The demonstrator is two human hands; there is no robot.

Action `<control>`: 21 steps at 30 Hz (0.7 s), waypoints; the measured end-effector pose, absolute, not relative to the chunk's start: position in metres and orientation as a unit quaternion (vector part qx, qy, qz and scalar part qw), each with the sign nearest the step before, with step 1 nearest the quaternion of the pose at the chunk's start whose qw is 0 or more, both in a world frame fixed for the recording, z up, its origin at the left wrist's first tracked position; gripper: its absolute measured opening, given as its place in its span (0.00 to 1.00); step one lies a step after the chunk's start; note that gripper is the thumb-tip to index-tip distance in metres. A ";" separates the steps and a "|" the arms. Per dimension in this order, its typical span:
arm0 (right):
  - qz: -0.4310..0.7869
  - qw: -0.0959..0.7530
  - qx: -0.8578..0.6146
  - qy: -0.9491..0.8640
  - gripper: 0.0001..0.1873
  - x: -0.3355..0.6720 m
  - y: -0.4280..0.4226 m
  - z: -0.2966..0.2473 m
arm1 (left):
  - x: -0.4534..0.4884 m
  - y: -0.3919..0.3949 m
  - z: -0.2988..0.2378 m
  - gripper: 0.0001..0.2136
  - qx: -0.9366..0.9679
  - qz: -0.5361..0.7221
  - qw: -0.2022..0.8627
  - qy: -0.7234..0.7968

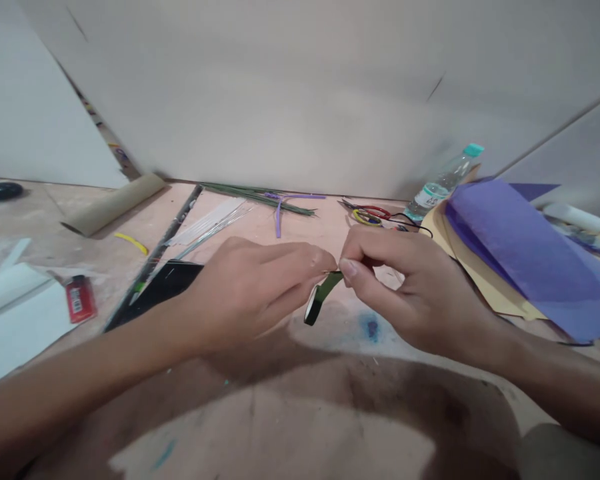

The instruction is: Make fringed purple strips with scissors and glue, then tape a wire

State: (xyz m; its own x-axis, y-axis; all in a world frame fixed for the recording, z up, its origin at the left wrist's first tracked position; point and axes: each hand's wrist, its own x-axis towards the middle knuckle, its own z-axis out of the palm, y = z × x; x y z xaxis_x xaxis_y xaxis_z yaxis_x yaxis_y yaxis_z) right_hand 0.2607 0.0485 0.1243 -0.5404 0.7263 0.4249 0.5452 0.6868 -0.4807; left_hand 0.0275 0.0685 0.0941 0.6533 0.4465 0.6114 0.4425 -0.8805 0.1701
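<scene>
My left hand [260,283] is closed in a pinch, and a short bit of thin wire [331,272] shows at its fingertips. Close against it, my right hand [395,273] pinches thumb to forefinger on the end of a dark green tape. From there the tape strip runs down to its small roll [314,308], which hangs in the air below the fingers of both hands. Most of the wire is hidden inside my left hand.
Behind my hands lie green stem wires [260,193], purple strips [279,220] and scissors [367,215]. At right are a water bottle [443,185] and purple sheets [525,247]. A cardboard tube [115,205], red lighter [81,299] and white paper [17,317] lie left.
</scene>
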 end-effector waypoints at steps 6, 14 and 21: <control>0.083 0.349 -0.343 -0.868 0.13 0.262 0.051 0.118 | 0.031 0.067 0.100 0.08 0.878 0.360 0.157 0.272; -0.205 0.327 -0.196 -0.901 0.09 0.278 0.059 0.120 | 0.031 0.066 0.111 0.06 0.760 0.335 0.475 0.290; -0.206 0.343 -0.172 -0.900 0.05 0.277 0.059 0.123 | 0.030 0.068 0.110 0.05 0.780 0.322 0.464 0.270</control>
State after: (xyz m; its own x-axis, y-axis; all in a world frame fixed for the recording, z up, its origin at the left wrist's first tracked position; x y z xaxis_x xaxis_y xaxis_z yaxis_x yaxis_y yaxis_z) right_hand 0.2768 0.0588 0.1230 -0.7059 0.1692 0.6878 0.4514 0.8558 0.2527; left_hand 0.0296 0.0681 0.1096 0.6462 0.7206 0.2513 0.1229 -0.4233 0.8976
